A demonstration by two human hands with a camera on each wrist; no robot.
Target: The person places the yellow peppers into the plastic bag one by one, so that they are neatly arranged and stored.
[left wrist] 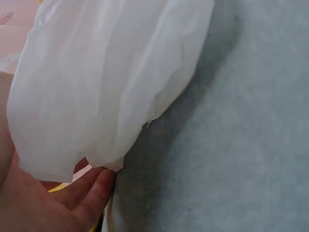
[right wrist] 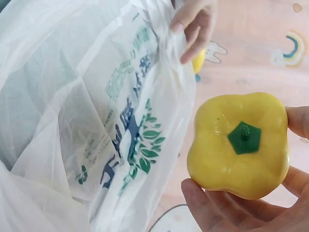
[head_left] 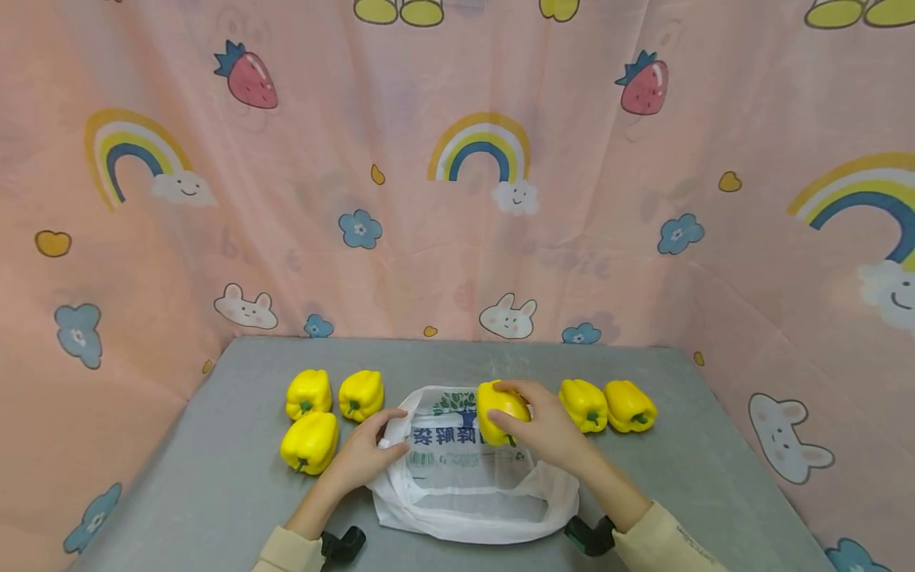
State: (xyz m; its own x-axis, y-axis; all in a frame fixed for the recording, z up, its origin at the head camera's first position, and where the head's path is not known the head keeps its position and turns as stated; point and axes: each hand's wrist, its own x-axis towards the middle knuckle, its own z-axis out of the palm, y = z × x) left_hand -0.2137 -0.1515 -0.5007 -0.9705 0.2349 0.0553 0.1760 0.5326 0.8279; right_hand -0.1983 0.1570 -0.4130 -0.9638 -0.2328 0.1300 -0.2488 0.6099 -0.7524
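A yellow bell pepper [head_left: 498,412] with a green stem is gripped by my right hand [head_left: 546,425], thumb on one side and fingers on the other. It overlaps the far right part of a white plastic bag [head_left: 457,524] in the head view. Seen from the right wrist, the pepper [right wrist: 241,166] is beside the bag's printed wall [right wrist: 145,121]. The bag lies with its mouth spread open and has green and blue print. My left hand [head_left: 363,451] holds the bag's left rim; in the left wrist view the plastic [left wrist: 106,87] partly covers that hand [left wrist: 58,208].
Left of the bag stand three more yellow peppers, the nearest pepper [head_left: 310,442] close to my left hand. Two others, including the outer pepper [head_left: 630,406], sit beyond my right hand. A grey table [head_left: 686,492] meets a pink printed curtain [head_left: 443,262] behind and at both sides.
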